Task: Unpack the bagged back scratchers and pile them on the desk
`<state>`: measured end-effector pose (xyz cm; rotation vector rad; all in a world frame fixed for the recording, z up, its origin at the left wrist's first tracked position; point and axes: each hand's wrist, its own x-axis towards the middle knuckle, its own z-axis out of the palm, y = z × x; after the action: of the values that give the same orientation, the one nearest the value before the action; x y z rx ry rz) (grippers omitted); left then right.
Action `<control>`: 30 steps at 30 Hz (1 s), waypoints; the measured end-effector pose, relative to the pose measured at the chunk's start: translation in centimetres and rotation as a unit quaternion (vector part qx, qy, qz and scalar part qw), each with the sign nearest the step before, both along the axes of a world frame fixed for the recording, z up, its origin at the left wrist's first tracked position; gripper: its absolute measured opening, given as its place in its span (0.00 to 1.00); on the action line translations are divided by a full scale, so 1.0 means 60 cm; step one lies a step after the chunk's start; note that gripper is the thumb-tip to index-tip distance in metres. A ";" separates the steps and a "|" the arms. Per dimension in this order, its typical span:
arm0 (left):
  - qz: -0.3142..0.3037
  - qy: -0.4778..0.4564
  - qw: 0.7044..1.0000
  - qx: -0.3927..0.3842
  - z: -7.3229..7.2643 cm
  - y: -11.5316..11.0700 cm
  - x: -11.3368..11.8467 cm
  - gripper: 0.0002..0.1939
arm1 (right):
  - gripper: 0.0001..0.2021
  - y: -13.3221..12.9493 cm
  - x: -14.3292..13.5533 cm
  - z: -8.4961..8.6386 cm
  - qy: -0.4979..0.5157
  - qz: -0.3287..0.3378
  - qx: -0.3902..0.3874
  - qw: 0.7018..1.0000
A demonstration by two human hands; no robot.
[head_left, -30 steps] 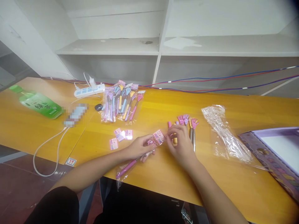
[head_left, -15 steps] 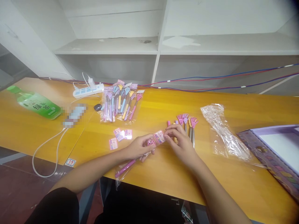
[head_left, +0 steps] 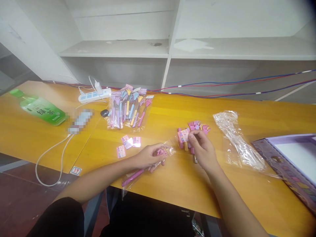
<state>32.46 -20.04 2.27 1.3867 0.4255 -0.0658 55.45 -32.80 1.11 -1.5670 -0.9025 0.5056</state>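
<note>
My left hand [head_left: 150, 157] is closed around a pink back scratcher [head_left: 133, 177] inside a clear plastic sleeve [head_left: 170, 148]. The scratcher's handle slants down toward the table's front edge, and its claw head is partly covered by my fingers. Between thumb and fingers, my right hand [head_left: 202, 149] pinches a small pink printed card [head_left: 183, 135]. Behind that hand lie several unwrapped back scratchers [head_left: 192, 126] with pink, purple and yellow claws, partly hidden. A few loose cards [head_left: 128, 143] rest on the table left of my left hand.
Several bagged back scratchers [head_left: 130, 108] lie near the back, beside a power strip [head_left: 95, 95]. A green tea bottle [head_left: 41, 108] and a blurred-out item with a white cable [head_left: 37, 164] are on the left. Right of my hands are clear bags [head_left: 239, 141] and a purple box [head_left: 278, 158].
My right hand has drawn the pink card away from the sleeve's open end, to the right and slightly up. My left hand stays nearly in place with the back scratcher.
</note>
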 end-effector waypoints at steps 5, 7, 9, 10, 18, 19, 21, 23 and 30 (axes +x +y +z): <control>-0.143 0.005 0.988 -0.052 0.005 0.002 -0.005 0.27 | 0.22 -0.002 0.010 0.015 0.078 -0.025 -0.051 0.995; -0.189 0.007 0.980 -0.061 0.003 0.002 -0.006 0.29 | 0.24 0.001 0.011 0.012 0.093 -0.019 -0.060 0.994; -0.232 0.008 0.970 -0.071 0.002 0.001 -0.008 0.30 | 0.26 0.009 0.007 0.004 0.106 0.011 -0.069 0.992; -0.252 0.007 0.964 -0.079 0.001 0.000 -0.009 0.31 | 0.27 0.015 0.000 0.000 0.111 0.037 -0.076 0.990; -0.363 0.017 0.928 -0.082 -0.003 -0.002 -0.010 0.38 | 0.22 0.111 -0.106 -0.007 0.126 0.291 -0.147 0.937; -0.363 0.018 0.928 -0.078 -0.004 -0.001 -0.010 0.38 | 0.21 0.125 -0.115 -0.007 0.128 0.298 -0.145 0.935; -0.358 0.016 0.930 -0.081 -0.003 0.002 -0.011 0.37 | 0.21 0.146 -0.124 -0.007 0.127 0.291 -0.135 0.939; -0.336 0.002 0.937 -0.101 -0.002 0.005 -0.011 0.36 | 0.23 0.154 -0.124 -0.010 0.127 0.267 -0.119 0.948; -0.006 -0.140 0.977 -0.162 0.003 0.009 -0.002 0.23 | 0.33 0.112 -0.109 -0.022 0.213 0.196 -0.068 0.955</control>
<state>32.35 -19.49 2.47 1.0558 0.1612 0.0486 48.91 -26.11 -0.18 -1.3217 -0.8538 1.1633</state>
